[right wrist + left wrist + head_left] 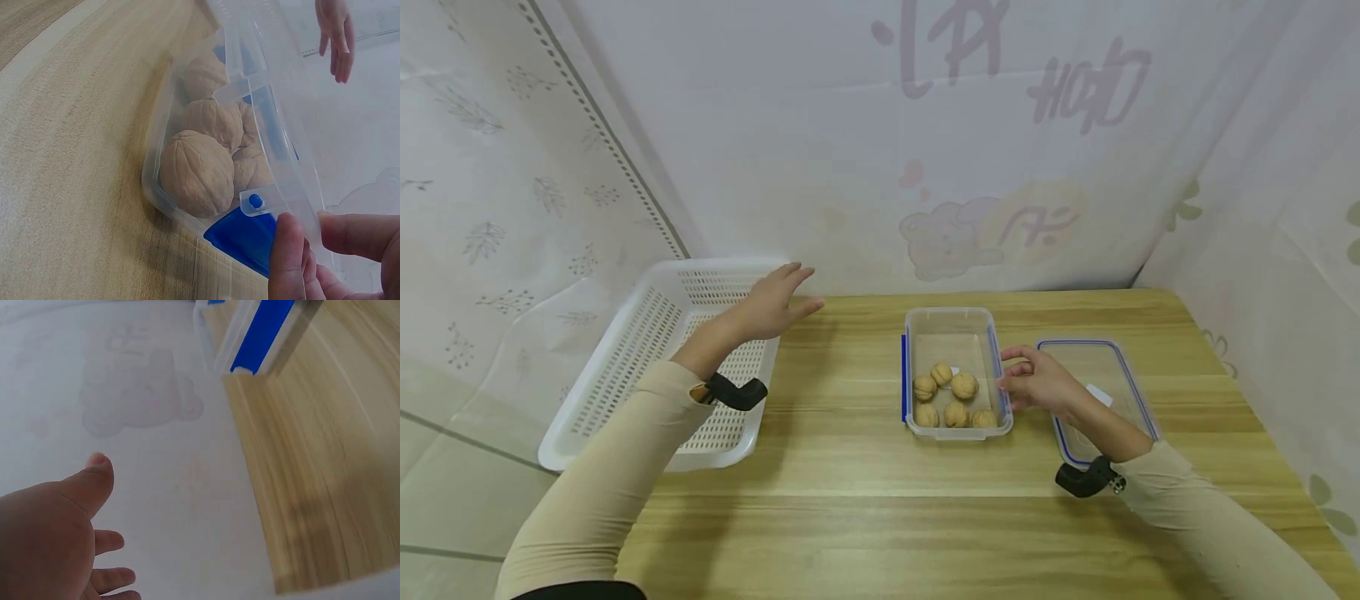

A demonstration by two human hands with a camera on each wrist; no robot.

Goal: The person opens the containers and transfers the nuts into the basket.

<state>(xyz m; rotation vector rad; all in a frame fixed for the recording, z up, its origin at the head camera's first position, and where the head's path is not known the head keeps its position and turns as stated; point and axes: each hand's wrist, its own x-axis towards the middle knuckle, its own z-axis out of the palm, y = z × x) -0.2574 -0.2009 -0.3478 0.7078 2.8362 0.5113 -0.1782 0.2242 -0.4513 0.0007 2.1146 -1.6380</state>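
A clear plastic food container (951, 323) with blue side clips stands on the table, several walnuts (957, 414) lying in its near half. My right hand (1041, 382) pinches its right wall at the rim. In the right wrist view, a thumb and fingers (289, 259) sit on either side of that rim, beside a blue clip (247, 237). My left hand (772, 307) is held over the right edge of a white slotted basket (760, 433), fingers extended and holding nothing. In the left wrist view, its thumb (94, 481) is spread from the fingers.
The container's clear lid (1090, 358), edged with a blue seal, lies to the right, partly covered by my right hand and wrist. All this stands on a wood-grain table (850, 533). A printed white cloth (820, 150) hangs behind the table and at both sides.
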